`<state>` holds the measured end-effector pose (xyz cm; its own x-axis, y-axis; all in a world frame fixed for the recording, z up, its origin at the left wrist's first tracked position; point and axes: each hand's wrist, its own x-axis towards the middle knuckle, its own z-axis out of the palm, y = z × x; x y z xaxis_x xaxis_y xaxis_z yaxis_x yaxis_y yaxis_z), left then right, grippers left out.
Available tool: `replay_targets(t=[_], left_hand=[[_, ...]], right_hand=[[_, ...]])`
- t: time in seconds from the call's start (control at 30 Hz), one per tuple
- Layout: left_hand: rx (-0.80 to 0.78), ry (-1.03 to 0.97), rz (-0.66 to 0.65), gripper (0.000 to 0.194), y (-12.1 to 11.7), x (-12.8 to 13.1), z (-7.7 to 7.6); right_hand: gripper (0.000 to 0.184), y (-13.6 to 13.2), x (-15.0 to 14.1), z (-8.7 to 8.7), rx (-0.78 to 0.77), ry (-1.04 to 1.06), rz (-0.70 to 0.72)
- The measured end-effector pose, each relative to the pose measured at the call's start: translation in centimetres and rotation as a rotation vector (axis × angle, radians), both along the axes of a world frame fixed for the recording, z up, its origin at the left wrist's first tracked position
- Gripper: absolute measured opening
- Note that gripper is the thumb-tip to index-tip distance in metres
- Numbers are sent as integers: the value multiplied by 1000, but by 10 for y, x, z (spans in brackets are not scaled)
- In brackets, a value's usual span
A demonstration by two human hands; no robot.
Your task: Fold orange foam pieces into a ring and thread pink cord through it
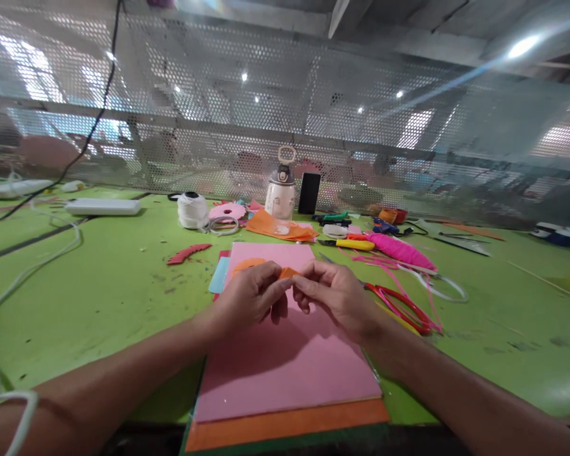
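Observation:
A small folded piece of orange paper (289, 273) is pinched between my two hands, above a stack of coloured sheets. My left hand (259, 292) grips its left side between thumb and fingers. On the right side, my right hand (330, 292) holds it by the fingertips. Below lies a pink sheet (285, 373), with an orange sheet (294, 424) showing under its front edge. Behind my left hand rests a rounded orange paper piece (247, 263), partly hidden. Red-handled scissors (408, 310) lie beside my right forearm, their blades partly covered by my hand.
A white yarn ball (192, 211), a water bottle (281, 193) and a dark phone-like slab (309, 193) stand at the back. To the right lie a yellow-handled knife (354, 244) and a pink yarn bundle (401, 251). A white cable (33, 266) runs along the left.

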<state>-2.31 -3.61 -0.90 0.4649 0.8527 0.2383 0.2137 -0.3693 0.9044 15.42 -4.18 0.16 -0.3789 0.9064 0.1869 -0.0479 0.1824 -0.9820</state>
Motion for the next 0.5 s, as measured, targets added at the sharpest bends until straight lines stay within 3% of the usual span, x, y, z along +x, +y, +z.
replay_targets(t=[0.13,0.3,0.5], left_hand=[[117,75,-14,31,0,-2,0],[244,131,0,28,0,-4,-2],[135,-48,-27,21,-3,-2,-2]], right_hand=[[23,-2,2,4,87,-122,27],[22,-3,4,10,287,-319,-42],[20,-3,8,12,357,-252,-12]])
